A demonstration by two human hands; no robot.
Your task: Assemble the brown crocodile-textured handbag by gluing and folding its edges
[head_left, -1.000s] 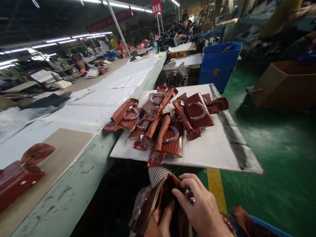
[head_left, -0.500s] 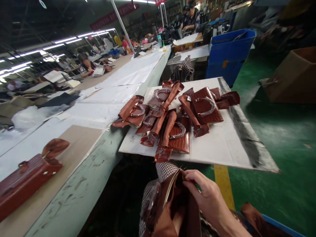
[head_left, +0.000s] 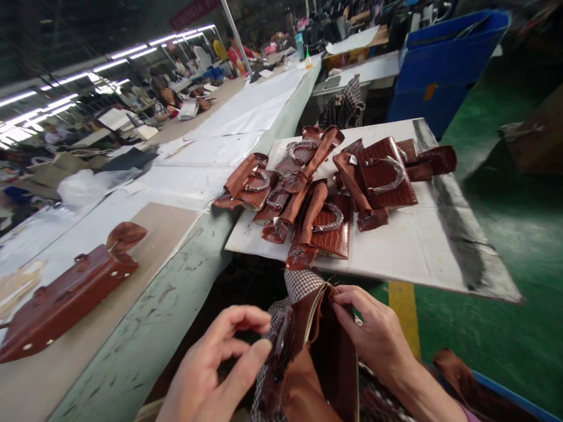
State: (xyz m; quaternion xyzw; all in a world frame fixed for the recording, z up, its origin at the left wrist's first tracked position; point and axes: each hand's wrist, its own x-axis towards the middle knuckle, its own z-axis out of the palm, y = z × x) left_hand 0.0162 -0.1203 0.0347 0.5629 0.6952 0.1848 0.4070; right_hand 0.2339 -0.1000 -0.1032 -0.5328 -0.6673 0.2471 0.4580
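Note:
Low in the view I hold a brown leather bag [head_left: 323,363] with a checked lining, standing open. My right hand [head_left: 373,334] pinches its upper rim from the right side. My left hand [head_left: 215,369] is at the bag's left side, thumb and fingers closing on its plastic-wrapped edge. Just beyond lies a pile of brown crocodile-pattern bag parts [head_left: 325,187] with wrapped handles, on a white board [head_left: 417,246].
A finished brown bag [head_left: 65,293] lies on the long worktable [head_left: 145,328] at the left. A blue bin [head_left: 444,64] stands behind the board, and a blue crate edge [head_left: 505,392] shows at the lower right. Other people work at far tables. Green floor lies to the right.
My left hand has come out from under the bag and now grips its left edge. The view has tilted down and left, showing more of the bag on the worktable.

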